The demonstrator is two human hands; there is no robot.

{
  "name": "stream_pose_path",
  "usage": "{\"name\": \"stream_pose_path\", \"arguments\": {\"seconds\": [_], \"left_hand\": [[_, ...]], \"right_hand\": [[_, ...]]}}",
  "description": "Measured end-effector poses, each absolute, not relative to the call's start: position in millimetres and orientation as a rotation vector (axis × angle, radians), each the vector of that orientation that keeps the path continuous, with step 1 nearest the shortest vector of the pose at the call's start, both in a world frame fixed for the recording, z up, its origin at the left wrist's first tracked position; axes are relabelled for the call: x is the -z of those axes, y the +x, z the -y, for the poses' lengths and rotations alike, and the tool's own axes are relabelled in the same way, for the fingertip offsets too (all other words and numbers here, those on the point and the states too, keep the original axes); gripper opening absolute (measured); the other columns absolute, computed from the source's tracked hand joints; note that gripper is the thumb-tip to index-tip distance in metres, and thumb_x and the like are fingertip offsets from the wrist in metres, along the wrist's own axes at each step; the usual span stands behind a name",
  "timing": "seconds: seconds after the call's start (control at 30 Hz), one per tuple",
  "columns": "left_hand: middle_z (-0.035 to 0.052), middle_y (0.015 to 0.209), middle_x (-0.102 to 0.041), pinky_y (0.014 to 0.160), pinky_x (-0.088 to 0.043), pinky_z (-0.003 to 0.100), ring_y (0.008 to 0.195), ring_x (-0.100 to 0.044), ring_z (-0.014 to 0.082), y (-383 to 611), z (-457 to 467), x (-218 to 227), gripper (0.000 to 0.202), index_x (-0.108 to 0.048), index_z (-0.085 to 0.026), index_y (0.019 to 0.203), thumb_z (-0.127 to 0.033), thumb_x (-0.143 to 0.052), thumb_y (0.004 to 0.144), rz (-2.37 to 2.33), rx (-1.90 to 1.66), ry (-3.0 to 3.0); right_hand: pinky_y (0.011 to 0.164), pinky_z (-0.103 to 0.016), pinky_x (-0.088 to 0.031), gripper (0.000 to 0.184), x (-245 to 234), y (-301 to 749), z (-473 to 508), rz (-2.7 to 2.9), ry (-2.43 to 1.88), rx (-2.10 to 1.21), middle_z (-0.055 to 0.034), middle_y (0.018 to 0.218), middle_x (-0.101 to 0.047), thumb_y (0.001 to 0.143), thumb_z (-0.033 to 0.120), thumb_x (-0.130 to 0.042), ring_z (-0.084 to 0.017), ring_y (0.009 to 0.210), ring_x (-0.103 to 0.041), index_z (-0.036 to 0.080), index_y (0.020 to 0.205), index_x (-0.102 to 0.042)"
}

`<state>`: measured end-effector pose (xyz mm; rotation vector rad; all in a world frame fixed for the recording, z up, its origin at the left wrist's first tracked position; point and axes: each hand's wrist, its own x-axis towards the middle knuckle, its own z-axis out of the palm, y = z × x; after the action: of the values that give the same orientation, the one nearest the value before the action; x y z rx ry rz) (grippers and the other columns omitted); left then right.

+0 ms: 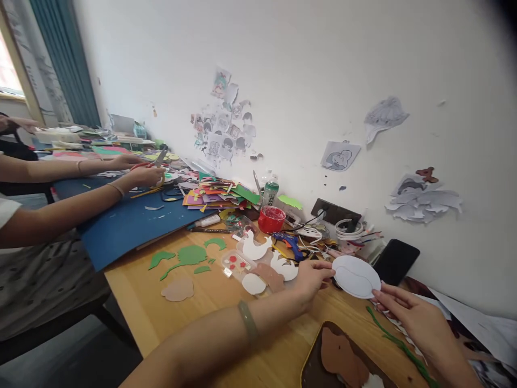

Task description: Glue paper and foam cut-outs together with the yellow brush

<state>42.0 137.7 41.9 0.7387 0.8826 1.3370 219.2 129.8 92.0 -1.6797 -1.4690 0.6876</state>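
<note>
A white oval paper cutout (pixel 357 276) with a curved line across it is held up between my two hands. My left hand (pixel 313 281) pinches its left edge, and a green bangle circles that wrist. Its lower right edge sits between the thumb and fingers of my right hand (pixel 412 315). Below my hands lies a dark tray (pixel 313 358) with a brown cutout (pixel 343 358) on it. Left of my left hand are white bird-shaped cutouts (pixel 257 248), a brown piece (pixel 271 276) and green leaf-like cutouts (pixel 191 255).
A co-worker's hands (pixel 147 175) hold red-handled scissors (pixel 158 160) over a blue board (pixel 133 215). Along the wall stand a red cup (pixel 271 220), a blue glue gun (pixel 290 245), a stack of coloured sheets (pixel 214 195) and a black phone (pixel 398 260). A green strip (pixel 398 339) lies right.
</note>
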Motion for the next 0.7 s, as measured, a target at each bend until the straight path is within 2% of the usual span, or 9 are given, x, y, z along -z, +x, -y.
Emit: {"name": "stream_pose_path", "arguments": {"seconds": [0.23,0.7], "left_hand": [[0.0012,0.064,-0.058,0.058,-0.036,0.022,0.058,-0.047,0.0094,42.2,-137.2,-41.2,0.02,-0.067,-0.013,0.071,-0.025,-0.073,0.056,-0.911,-1.34,0.732],[-0.0011,0.057,-0.053,0.056,-0.033,0.022,0.055,-0.046,0.009,43.6,-139.9,-42.4,0.024,-0.063,-0.014,0.066,-0.028,-0.076,0.052,-0.907,-1.32,0.736]], "right_hand": [[0.057,-0.031,-0.048,0.044,-81.8,222.4,-134.1,1.464,-1.593,-0.785,-0.0075,0.069,-0.067,0.045,0.047,-0.068,-0.024,0.063,-0.062,0.015,0.076,-0.067],[0.047,-0.027,-0.044,0.036,-86.9,219.3,-129.4,1.532,-1.456,-0.852,-0.0041,0.058,-0.063,0.048,0.048,-0.065,-0.018,0.051,-0.056,0.018,0.067,-0.066]]}}
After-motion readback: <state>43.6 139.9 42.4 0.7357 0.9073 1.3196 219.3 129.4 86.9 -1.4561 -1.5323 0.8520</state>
